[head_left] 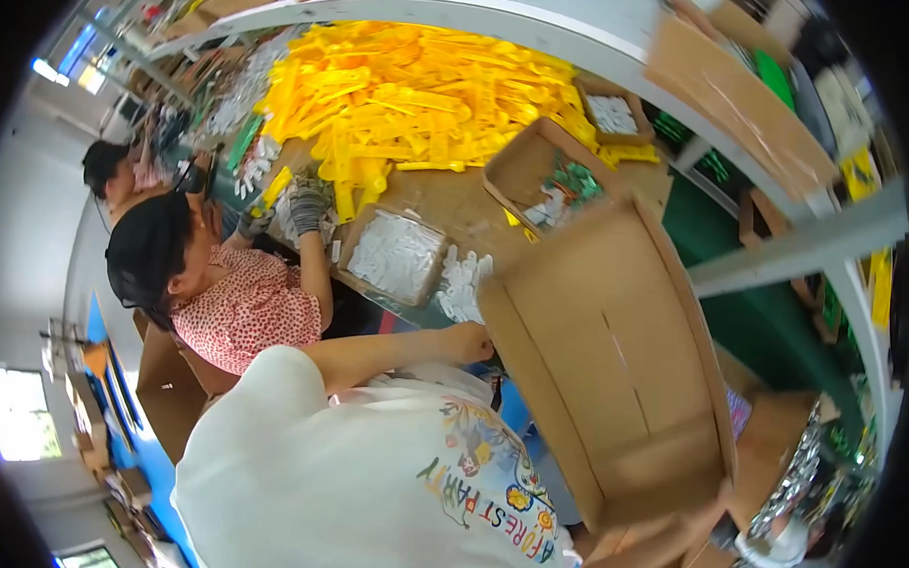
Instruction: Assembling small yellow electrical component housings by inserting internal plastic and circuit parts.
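A large, shallow brown cardboard box (pixel 612 360) is held tilted in front of me, its bare inside showing. My left hand (pixel 469 343) is closed on its left rim, beside the table edge. At the lower right corner of the box, my right hand (pixel 705 518) holds on, its fingers blurred and partly hidden. Small white plastic parts (pixel 462 284) lie loose just beyond my left hand. Next to them stands a carton (pixel 437 275) filled with more white parts (pixel 391 250).
Yellow plastic pieces (pixel 411 92) are heaped across the table. A smaller carton (pixel 507 168) holds green and white bits. On my left, a co-worker in a dark cap (pixel 155 254) handles parts with gloved hands (pixel 307 207). A metal rack post (pixel 806 241) stands on the right.
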### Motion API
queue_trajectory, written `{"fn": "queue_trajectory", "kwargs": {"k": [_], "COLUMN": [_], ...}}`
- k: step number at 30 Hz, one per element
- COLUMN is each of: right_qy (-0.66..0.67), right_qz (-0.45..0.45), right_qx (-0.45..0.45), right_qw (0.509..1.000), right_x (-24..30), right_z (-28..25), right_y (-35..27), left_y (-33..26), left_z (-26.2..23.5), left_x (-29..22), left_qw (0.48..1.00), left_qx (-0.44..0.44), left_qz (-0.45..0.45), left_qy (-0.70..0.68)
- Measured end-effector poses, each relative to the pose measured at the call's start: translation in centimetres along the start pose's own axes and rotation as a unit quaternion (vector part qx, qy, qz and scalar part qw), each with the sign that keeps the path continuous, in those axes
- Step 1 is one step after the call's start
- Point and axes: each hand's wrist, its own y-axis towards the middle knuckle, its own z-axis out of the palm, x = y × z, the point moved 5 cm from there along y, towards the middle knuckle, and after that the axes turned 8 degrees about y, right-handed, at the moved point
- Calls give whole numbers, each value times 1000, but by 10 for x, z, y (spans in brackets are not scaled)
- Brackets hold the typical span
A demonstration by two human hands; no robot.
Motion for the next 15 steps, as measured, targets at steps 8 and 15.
{"fn": "queue_trajectory", "kwargs": {"k": [8, 15], "right_qy": [506, 319], "right_qz": [144, 199], "right_qx": [125, 279], "right_qw": [841, 884], "right_x": [128, 168], "right_z": [305, 481], "right_y": [290, 419], "left_y": [-38, -46], "left_z": [-145, -259], "left_x": [4, 57], "left_qw": [937, 547], "left_qx": [-178, -334], "left_qz": [-192, 39], "left_qy": [-229, -767]}}
